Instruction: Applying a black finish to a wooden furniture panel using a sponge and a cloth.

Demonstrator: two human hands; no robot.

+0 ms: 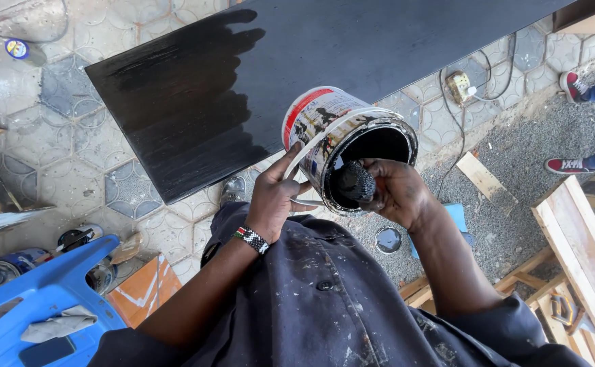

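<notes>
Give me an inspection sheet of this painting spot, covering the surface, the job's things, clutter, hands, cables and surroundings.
Surface: patterned paving tiles, with gravel on the right.
Job's things: paint can tilted, its inside black; black applicator pad at its mouth; long black board, its near end a darker, patchier black.
Clutter: blue plastic stool with a grey rag; tins beside it; a loose can lid on the gravel.
Hands: left hand supports the can; right hand grips the pad.
Cables: thin cords run to a socket block.
Surroundings: bare wooden frames at right; another person's red shoes.
</notes>
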